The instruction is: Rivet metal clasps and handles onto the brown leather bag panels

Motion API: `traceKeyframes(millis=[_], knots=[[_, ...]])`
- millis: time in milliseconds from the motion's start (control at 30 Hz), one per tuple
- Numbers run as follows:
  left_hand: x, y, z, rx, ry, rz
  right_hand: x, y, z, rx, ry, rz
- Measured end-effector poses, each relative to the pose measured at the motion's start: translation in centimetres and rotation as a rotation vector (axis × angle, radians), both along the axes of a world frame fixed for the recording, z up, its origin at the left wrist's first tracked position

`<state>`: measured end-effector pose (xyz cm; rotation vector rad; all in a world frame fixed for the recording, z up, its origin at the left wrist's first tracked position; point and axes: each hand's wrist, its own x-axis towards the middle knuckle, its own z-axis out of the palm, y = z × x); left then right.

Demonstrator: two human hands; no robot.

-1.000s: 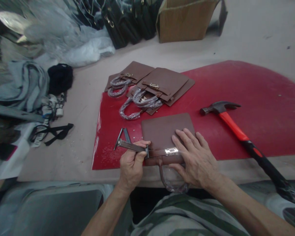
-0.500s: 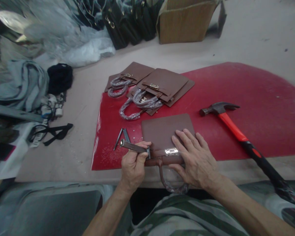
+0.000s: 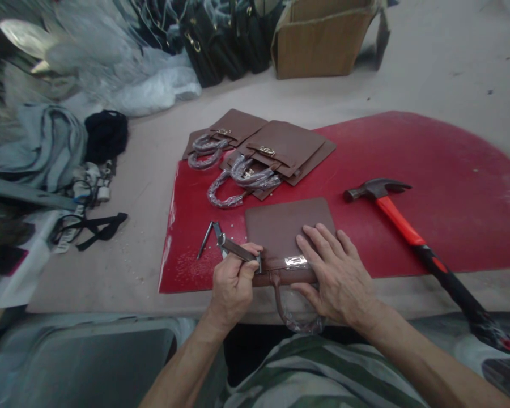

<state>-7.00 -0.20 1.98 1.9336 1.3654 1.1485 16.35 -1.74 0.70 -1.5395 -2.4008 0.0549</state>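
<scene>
A brown leather bag panel [image 3: 287, 229] lies near the table's front edge, with a shiny metal clasp [image 3: 296, 262] and a plastic-wrapped handle [image 3: 283, 306] hanging toward me. My left hand [image 3: 233, 283] pinches a metal punch [image 3: 240, 249] with a bar-like end. That end sits at the panel's lower left corner, and the shaft leans up to the left. Flat on the panel's right side rests my right hand [image 3: 339, 272], fingers spread, next to the clasp. The thumb reaches toward the handle.
A claw hammer [image 3: 402, 218] lies on the red mat [image 3: 429, 164] to the right. Slim metal tools [image 3: 205, 239] lie left of the panel. Farther back are several brown bag panels [image 3: 287, 141], black bags [image 3: 221, 45] and a cardboard box [image 3: 318, 42].
The punch's upper end has swung slightly right and steeper, and my left hand has shifted a little with it. My right hand stays on the panel.
</scene>
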Motion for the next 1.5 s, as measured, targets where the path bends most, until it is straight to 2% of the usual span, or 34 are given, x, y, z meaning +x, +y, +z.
traceKeyframes(millis=[300, 467, 733, 1133, 1400, 1500], knots=[[0.5, -0.5, -0.8, 0.108, -0.003, 0.020, 0.1, 0.0, 0.0, -0.017, 0.012, 0.002], [0.1, 0.4, -0.3, 0.062, -0.014, -0.109, -0.1, 0.0, 0.1, -0.019, 0.002, 0.000], [-1.2, 1.0, -0.1, -0.031, -0.087, -0.207, -0.1, 0.0, -0.1, -0.012, -0.012, -0.009], [-0.4, 0.0, -1.6, 0.151, -0.083, -0.137, -0.1, 0.0, -0.1, 0.016, -0.024, -0.007], [-0.7, 0.3, -0.9, 0.098, -0.079, -0.188, -0.2, 0.0, -0.1, 0.010, -0.015, -0.010], [-0.6, 0.3, -0.9, 0.116, -0.072, -0.166, -0.2, 0.0, -0.2, 0.014, -0.011, -0.010]])
